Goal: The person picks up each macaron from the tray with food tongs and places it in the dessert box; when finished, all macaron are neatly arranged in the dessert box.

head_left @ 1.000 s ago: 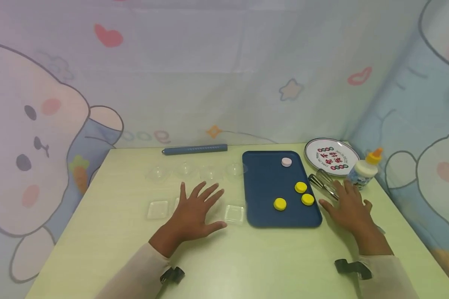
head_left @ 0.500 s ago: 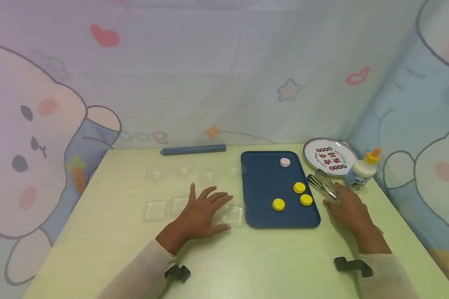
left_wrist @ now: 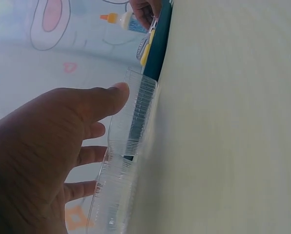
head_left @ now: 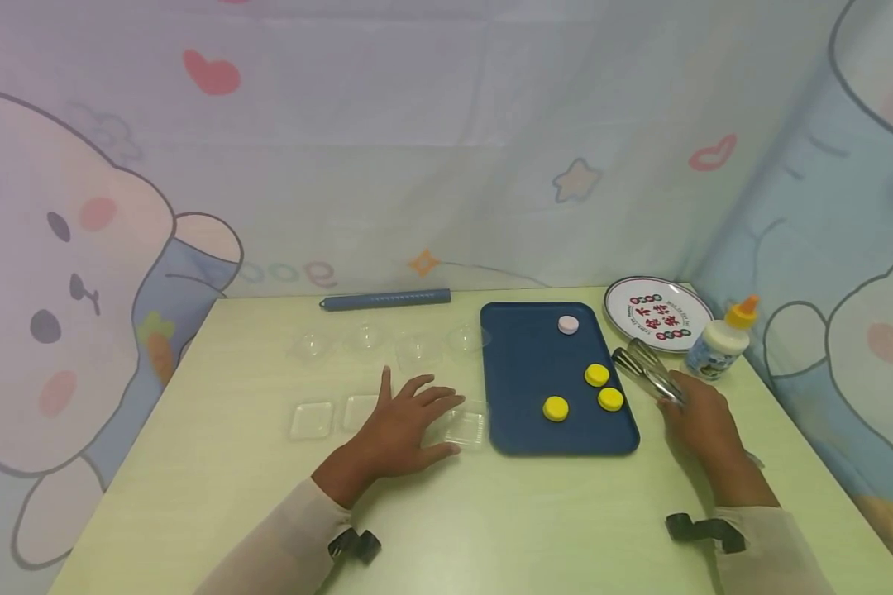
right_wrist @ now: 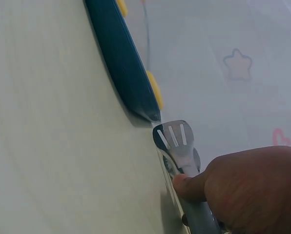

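Note:
My right hand (head_left: 703, 421) grips a pair of metal tongs (right_wrist: 182, 151) by the handle side, thumb pressed along it in the right wrist view. One slotted tip shows there; in the head view the tips point toward the plate, beside the tray's right edge. My left hand (head_left: 394, 430) is spread over the clear plastic boxes, fingers apart and holding nothing. One ribbed clear box (left_wrist: 133, 114) stands close by the thumb in the left wrist view; whether they touch I cannot tell. The blue tray (head_left: 528, 364) carries several yellow discs (head_left: 556, 408) and a pale pink disc (head_left: 568, 325).
A printed plate (head_left: 658, 314) and a glue-like bottle (head_left: 718, 340) with an orange tip stand at the back right. Several clear domed lids (head_left: 417, 351) lie behind my left hand. A blue stick-shaped thing (head_left: 385, 299) lies along the table's back edge, before the curtain.
My right hand has closed on the tongs, its fingers curling from a spread pose, and the tongs have shifted slightly. My left hand has moved slightly right.

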Available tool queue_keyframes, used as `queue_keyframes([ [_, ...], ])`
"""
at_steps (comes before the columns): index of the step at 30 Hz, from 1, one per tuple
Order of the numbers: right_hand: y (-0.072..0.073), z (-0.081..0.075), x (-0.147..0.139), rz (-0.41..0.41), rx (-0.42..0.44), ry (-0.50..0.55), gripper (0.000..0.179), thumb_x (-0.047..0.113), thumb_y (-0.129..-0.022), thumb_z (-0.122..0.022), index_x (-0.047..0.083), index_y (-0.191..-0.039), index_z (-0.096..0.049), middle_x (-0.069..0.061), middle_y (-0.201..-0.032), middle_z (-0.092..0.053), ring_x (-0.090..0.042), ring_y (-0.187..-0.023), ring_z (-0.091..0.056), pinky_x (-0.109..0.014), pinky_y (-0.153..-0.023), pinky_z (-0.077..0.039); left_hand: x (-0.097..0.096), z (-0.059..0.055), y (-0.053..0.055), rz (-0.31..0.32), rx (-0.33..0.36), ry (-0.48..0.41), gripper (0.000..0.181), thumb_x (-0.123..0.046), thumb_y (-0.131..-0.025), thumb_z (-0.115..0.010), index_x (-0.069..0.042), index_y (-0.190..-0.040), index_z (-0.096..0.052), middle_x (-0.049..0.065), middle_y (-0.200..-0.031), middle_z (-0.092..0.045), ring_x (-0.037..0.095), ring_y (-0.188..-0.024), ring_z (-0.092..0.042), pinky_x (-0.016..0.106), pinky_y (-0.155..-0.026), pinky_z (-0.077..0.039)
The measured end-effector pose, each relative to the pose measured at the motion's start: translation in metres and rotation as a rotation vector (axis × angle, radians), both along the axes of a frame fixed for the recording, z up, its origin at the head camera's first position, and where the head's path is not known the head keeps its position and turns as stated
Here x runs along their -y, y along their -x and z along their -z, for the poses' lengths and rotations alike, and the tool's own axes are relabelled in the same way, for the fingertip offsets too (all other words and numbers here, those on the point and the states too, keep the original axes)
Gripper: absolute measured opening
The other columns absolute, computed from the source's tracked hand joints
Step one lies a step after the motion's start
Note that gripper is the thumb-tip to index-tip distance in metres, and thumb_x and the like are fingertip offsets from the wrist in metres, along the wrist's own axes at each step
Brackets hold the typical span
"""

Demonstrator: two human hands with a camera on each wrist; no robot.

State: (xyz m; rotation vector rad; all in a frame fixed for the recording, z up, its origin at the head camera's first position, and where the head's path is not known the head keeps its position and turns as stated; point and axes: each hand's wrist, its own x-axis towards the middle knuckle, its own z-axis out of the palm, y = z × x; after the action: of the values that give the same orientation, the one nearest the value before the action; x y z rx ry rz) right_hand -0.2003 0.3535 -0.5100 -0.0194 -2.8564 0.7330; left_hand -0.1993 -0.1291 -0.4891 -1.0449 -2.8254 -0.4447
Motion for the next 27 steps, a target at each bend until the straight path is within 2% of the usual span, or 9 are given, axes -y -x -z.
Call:
queue_keyframes([
  [12, -0.003, -0.002, 0.001, 0.031, -0.018, -0.024, 0.048, 0.007, -0.102, -0.067, -0.011, -0.145, -0.056, -0.042, -0.138, -0.061, -0.065, -0.129, -0.057, -0.076, -0.101, -0.047, 0.001, 0.003, 0.003, -0.003, 0.012, 0.019, 0.065, -0.058, -0.101, -0.071, -0.032, -0.159, -0.056, -0.005, -0.158, -0.061, 0.034, -0.16, -0.043, 0.09, -0.123, -0.008],
  [18, -0.007, -0.009, 0.005, 0.058, -0.069, -0.047, 0.049, 0.006, -0.102, -0.067, -0.014, -0.146, -0.055, -0.043, -0.142, -0.058, -0.066, -0.131, -0.055, -0.077, -0.104, -0.046, 0.001, 0.002, 0.003, 0.015, -0.001, 0.001, 0.063, -0.055, -0.102, -0.072, -0.03, -0.158, -0.058, -0.004, -0.158, -0.062, 0.034, -0.159, -0.044, 0.09, -0.122, -0.01],
  [23, -0.01, -0.013, 0.007, 0.064, -0.098, -0.055, 0.048, 0.007, -0.103, -0.067, -0.011, -0.147, -0.056, -0.042, -0.14, -0.059, -0.066, -0.126, -0.057, -0.077, -0.099, -0.048, 0.001, 0.003, 0.002, 0.014, 0.006, -0.009, 0.062, -0.055, -0.101, -0.073, -0.029, -0.156, -0.059, -0.004, -0.156, -0.063, 0.034, -0.158, -0.046, 0.09, -0.122, -0.01],
  [27, -0.009, -0.014, 0.01, 0.035, -0.183, -0.053, 0.047, 0.006, -0.103, -0.068, -0.013, -0.145, -0.057, -0.042, -0.137, -0.061, -0.065, -0.123, -0.059, -0.077, -0.1, -0.048, 0.003, 0.004, 0.003, 0.008, 0.001, -0.013, 0.063, -0.055, -0.101, -0.073, -0.029, -0.157, -0.059, -0.004, -0.155, -0.063, 0.034, -0.157, -0.046, 0.09, -0.123, -0.01],
])
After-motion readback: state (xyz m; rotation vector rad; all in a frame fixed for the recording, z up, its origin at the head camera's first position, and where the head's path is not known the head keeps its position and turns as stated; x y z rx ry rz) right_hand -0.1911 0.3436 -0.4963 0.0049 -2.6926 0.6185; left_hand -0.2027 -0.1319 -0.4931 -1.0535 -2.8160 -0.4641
